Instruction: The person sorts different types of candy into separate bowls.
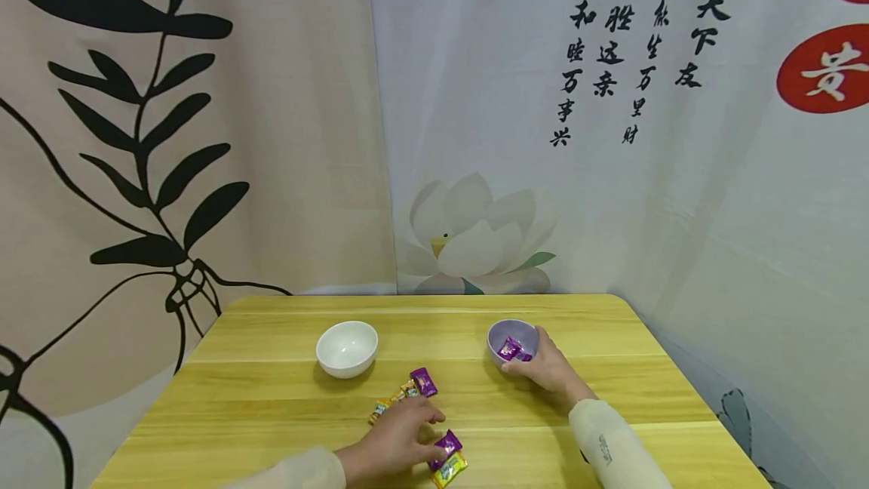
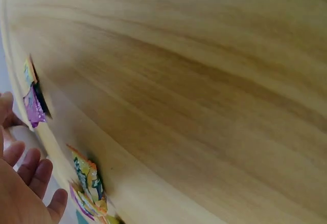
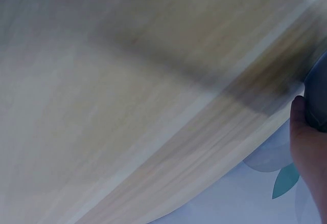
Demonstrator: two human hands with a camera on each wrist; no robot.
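A purple bowl (image 1: 497, 353) with purple-wrapped candies (image 1: 510, 349) inside stands at the right, and my right hand (image 1: 548, 368) grips its side. In the right wrist view the hand (image 3: 309, 152) lies against the dark-looking bowl (image 3: 318, 93). My left hand (image 1: 397, 438) hovers over the table, its fingers loosely bent, the fingertips by a purple candy (image 1: 448, 444) that lies against a yellow one (image 1: 450, 469). In the left wrist view the hand (image 2: 25, 188) has relaxed fingers, apart from the purple candy (image 2: 33, 109). Beyond the left hand lie yellow candies (image 1: 379, 409) and a purple one (image 1: 424, 382).
A white bowl (image 1: 347, 350) stands at the back left of the wooden table (image 1: 271, 376). Behind the table's far edge hangs a printed cloth (image 1: 468, 134) with leaves, a lotus and writing.
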